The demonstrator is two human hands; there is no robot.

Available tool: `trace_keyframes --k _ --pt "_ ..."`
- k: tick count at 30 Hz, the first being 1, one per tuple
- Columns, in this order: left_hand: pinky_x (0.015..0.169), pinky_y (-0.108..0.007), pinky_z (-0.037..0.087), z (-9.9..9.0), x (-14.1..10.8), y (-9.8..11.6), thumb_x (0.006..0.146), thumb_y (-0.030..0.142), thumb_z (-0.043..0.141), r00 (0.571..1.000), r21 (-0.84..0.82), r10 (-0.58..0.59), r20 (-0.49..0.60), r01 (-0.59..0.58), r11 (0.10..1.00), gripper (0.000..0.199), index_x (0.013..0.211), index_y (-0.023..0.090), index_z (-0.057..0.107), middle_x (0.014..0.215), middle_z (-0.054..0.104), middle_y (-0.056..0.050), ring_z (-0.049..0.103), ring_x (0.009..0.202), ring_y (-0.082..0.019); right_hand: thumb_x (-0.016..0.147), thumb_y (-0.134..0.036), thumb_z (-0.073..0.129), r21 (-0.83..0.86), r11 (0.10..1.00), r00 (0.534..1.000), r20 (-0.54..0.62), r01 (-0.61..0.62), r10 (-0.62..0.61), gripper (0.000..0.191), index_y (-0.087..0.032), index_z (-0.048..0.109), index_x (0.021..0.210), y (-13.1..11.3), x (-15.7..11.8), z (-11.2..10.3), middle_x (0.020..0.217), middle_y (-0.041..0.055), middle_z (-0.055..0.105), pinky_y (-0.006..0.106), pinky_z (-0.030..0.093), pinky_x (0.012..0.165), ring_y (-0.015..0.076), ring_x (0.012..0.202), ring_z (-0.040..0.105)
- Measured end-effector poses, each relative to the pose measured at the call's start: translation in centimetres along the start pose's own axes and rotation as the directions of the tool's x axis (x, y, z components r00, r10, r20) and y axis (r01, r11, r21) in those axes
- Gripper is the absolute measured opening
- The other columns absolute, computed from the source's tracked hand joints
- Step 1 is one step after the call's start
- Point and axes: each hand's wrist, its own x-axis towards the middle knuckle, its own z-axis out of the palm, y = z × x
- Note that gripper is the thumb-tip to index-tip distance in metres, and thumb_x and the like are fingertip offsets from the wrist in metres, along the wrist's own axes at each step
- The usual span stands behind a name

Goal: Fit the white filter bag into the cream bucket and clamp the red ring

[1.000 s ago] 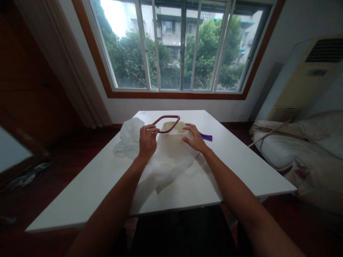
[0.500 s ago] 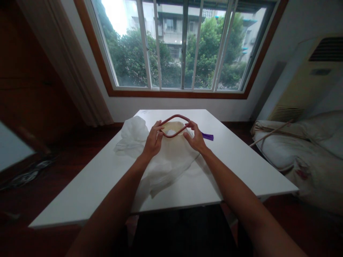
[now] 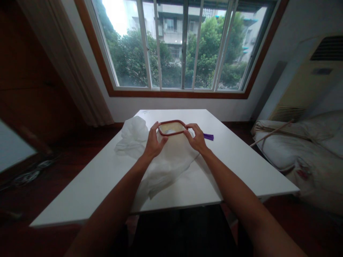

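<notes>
Between my hands is a reddish-brown frame (image 3: 171, 134) with rounded corners, lying nearly level. Through its middle a pale cream surface shows; I cannot tell whether the frame is a lid or an open ring. My left hand (image 3: 154, 141) grips the left end with the fingers at the far side and the thumb near the front edge. At the right end, my right hand (image 3: 197, 137) pinches it between thumb and fingers. Thin whitish translucent sheeting (image 3: 168, 171) spreads below and in front of it, partly behind my left wrist.
A crumpled white plastic bag (image 3: 133, 132) lies on the left of the white table (image 3: 241, 171). A purple strip (image 3: 208, 136) is just beyond my right hand. Large sacks (image 3: 278, 142) with a stick (image 3: 272, 133) stand on the right, and a window wall rises behind.
The frame has tipped from slanted to nearly level and come down a little over the cream surface. Both hands have kept hold, the left thumb shifting toward the front edge.
</notes>
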Motion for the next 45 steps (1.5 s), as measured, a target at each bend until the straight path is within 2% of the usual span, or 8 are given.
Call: trace_keyframes --k 3,6,10,13,20,32,38,45 --pt "0.116 -0.054 0.028 0.2 -0.1 0.1 0.092 0.060 0.048 0.997 0.037 -0.082 -0.011 0.082 0.996 0.065 0.144 0.023 0.036 0.153 0.037 -0.017 0.035 0.143 -0.031 0.094 -0.041 0.055 0.008 0.999 0.999 -0.008 0.032 -0.032 0.022 -0.024 0.063 0.105 -0.2 0.0 -0.1 0.105 0.0082 0.064 0.043 0.048 0.096 0.0237 0.104 0.059" --pt "0.113 -0.054 0.031 0.1 -0.1 0.3 0.095 0.056 0.046 0.987 0.066 -0.152 -0.048 0.155 0.986 0.055 0.140 0.026 0.042 0.146 0.047 -0.014 0.042 0.137 -0.030 0.095 -0.040 0.055 0.015 0.999 0.999 -0.007 0.049 -0.049 0.020 -0.025 0.065 0.103 -0.3 -0.1 -0.1 0.105 0.0082 0.063 0.044 0.048 0.095 0.0238 0.105 0.058" --pt "0.111 -0.048 0.037 -0.2 0.2 0.6 0.096 0.049 0.046 0.994 0.044 -0.084 -0.076 0.087 0.995 0.042 0.130 0.025 0.052 0.134 0.057 -0.012 0.049 0.130 -0.026 0.095 -0.041 0.054 0.030 0.998 0.998 0.009 0.058 -0.058 0.021 -0.025 0.066 0.102 -0.4 -0.1 -0.1 0.106 0.0083 0.062 0.045 0.050 0.095 0.0241 0.105 0.058" --pt "0.111 -0.047 0.039 -0.3 0.4 0.8 0.091 0.047 0.057 0.995 0.041 -0.034 -0.091 0.038 0.998 0.039 0.122 0.023 0.056 0.131 0.058 -0.012 0.051 0.128 -0.025 0.096 -0.041 0.054 0.041 0.997 0.998 0.003 0.062 -0.063 0.021 -0.026 0.066 0.105 -0.3 -0.1 -0.1 0.109 0.0085 0.062 0.044 0.049 0.097 0.0237 0.108 0.058" --pt "0.086 -0.040 0.055 -0.3 0.2 1.5 0.082 0.045 0.069 0.990 -0.029 -0.111 -0.091 0.109 0.994 0.042 0.115 0.023 0.058 0.132 0.055 -0.012 0.058 0.117 -0.025 0.096 -0.044 0.053 0.054 0.997 0.997 0.053 0.057 -0.060 0.028 -0.027 0.063 0.116 0.0 -0.2 0.1 0.124 0.0093 0.061 0.046 0.046 0.105 0.0238 0.119 0.056" --pt "0.081 -0.038 0.056 -0.5 0.3 0.7 0.075 0.038 0.077 0.989 -0.038 -0.125 -0.079 0.122 0.992 0.038 0.107 0.023 0.064 0.125 0.061 -0.009 0.060 0.115 -0.025 0.094 -0.043 0.056 0.059 0.996 0.996 0.055 0.071 -0.075 0.026 -0.026 0.064 0.113 0.1 -0.1 -0.1 0.119 0.0090 0.063 0.045 0.048 0.103 0.0229 0.116 0.058" --pt "0.084 -0.039 0.055 -0.4 0.1 1.0 0.080 0.044 0.071 0.992 -0.041 -0.100 -0.075 0.097 0.994 0.040 0.111 0.021 0.061 0.128 0.058 -0.011 0.059 0.115 -0.024 0.092 -0.045 0.060 0.061 0.996 0.995 0.066 0.070 -0.074 0.031 -0.027 0.062 0.117 0.1 -0.1 -0.2 0.122 0.0092 0.062 0.047 0.048 0.103 0.0244 0.118 0.057" --pt "0.083 -0.039 0.056 -0.1 0.1 0.9 0.083 0.046 0.068 0.981 -0.118 -0.180 -0.068 0.171 0.978 0.039 0.114 0.023 0.060 0.132 0.057 -0.011 0.062 0.109 -0.023 0.093 -0.043 0.060 0.075 0.994 0.994 0.071 0.082 -0.087 0.029 -0.027 0.065 0.116 0.3 0.0 -0.4 0.119 0.0090 0.065 0.045 0.049 0.101 0.0228 0.115 0.059"
